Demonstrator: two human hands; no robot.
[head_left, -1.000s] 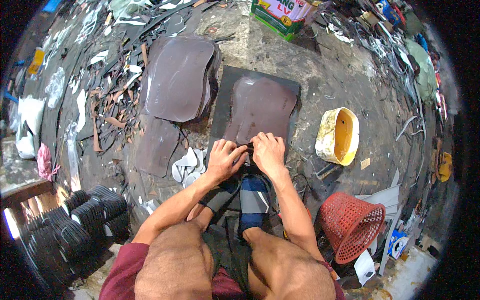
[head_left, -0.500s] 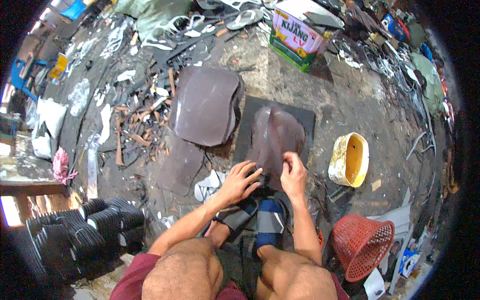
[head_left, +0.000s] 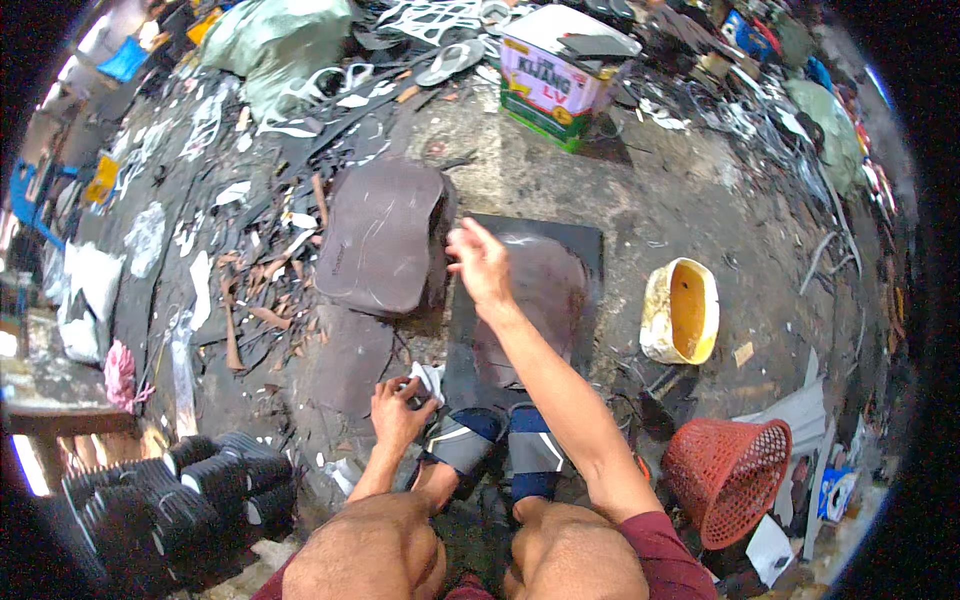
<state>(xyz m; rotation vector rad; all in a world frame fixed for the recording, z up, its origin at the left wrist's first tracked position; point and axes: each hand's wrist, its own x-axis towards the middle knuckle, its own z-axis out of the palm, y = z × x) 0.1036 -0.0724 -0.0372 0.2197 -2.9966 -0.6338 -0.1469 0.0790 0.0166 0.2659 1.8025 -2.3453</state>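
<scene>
A dark brown sheet (head_left: 540,300) lies flat on a black square board (head_left: 590,240) in front of my feet. My right hand (head_left: 482,262) reaches across the board's left side, fingers extended and apart, holding nothing; it is beside a stack of similar brown sheets (head_left: 385,235). Lower down, my left hand (head_left: 402,410) is curled at some white cut pieces (head_left: 430,380) on the floor by my sandal. Its fingers are bent around something dark or white that I cannot make out. Another brown sheet (head_left: 350,360) lies below the stack.
A yellow-lined white tub (head_left: 650,320) and a red perforated basket (head_left: 690,480) stand at the right. A square tin (head_left: 545,85) is at the back. Bundled black soles (head_left: 215,490) sit at the lower left. Scraps (head_left: 265,290) litter the floor at left.
My right hand has left the sheet's near edge and swung up and left toward the stack. My left hand has moved down and left to the white pieces. The brown sheet now lies flatter.
</scene>
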